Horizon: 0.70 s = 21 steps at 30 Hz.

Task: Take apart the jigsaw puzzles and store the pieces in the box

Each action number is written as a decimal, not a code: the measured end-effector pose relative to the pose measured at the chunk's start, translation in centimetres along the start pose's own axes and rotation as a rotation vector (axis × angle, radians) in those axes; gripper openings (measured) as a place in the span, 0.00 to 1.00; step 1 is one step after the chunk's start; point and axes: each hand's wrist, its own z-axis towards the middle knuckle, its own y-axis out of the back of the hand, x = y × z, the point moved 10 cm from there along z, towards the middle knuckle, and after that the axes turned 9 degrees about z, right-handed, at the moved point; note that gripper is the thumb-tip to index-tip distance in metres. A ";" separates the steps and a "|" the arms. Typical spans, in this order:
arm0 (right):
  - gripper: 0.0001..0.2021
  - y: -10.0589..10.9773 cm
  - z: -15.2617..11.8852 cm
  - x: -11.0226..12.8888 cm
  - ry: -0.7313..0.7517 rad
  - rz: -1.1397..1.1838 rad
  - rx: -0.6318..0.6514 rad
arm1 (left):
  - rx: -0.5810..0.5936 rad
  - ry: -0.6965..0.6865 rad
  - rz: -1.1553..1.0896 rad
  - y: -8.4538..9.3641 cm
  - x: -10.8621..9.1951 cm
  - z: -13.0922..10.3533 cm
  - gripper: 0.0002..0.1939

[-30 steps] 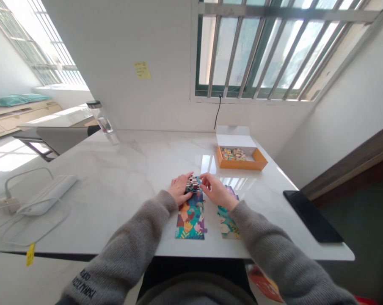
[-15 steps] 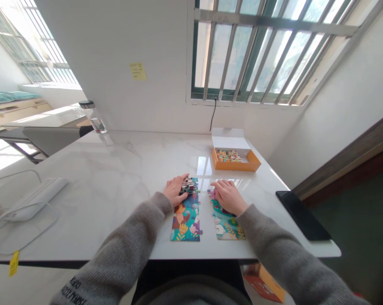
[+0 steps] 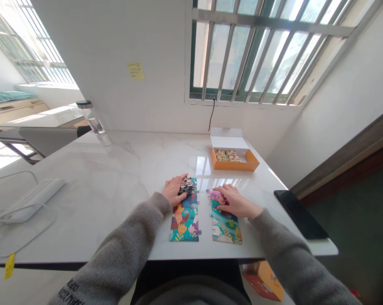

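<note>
The right hand [image 3: 236, 202] has moved rightward, spread; left hand [image 3: 174, 190] grips puzzle pieces [image 3: 187, 184] on a marbled table [image 3: 137, 156] near a window [image 3: 235, 59].

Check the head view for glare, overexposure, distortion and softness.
Head view: glare streaks the table just left of the box; head view: the far-left window is blown out; head view: wide-angle distortion appears to lean the bottle; head view: colours on the puzzle read clearly, but the note is too soft or small to read.
</note>
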 end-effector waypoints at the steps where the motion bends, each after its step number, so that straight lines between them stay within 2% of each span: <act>1: 0.21 0.1 0.2 0.0 0.007 0.012 -0.010 | -0.001 0.000 0.002 0.0 0.0 0.0 0.36; 4: 0.07 0.8 0.9 0.0 0.014 0.108 -0.055 | 0.000 0.001 0.012 0.0 0.0 0.0 0.36; 5: 0.06 1.2 1.2 -0.2 0.006 0.160 -0.072 | 0.002 0.000 0.013 0.0 0.1 0.0 0.37; 9: 0.14 3.2 2.6 -0.9 -0.074 0.461 -0.133 | 0.011 0.002 0.000 0.0 0.1 0.0 0.36; 12: 0.18 3.6 4.2 -0.4 -0.122 0.693 -0.153 | 0.011 0.019 -0.016 0.0 0.2 0.1 0.36; 15: 0.19 2.7 5.9 1.0 -0.116 0.799 -0.158 | 0.020 0.032 -0.042 -0.1 0.4 0.1 0.34; 21: 0.16 -1.2 7.8 3.1 -0.034 0.896 -0.114 | 0.036 0.045 -0.067 -0.3 0.7 0.3 0.34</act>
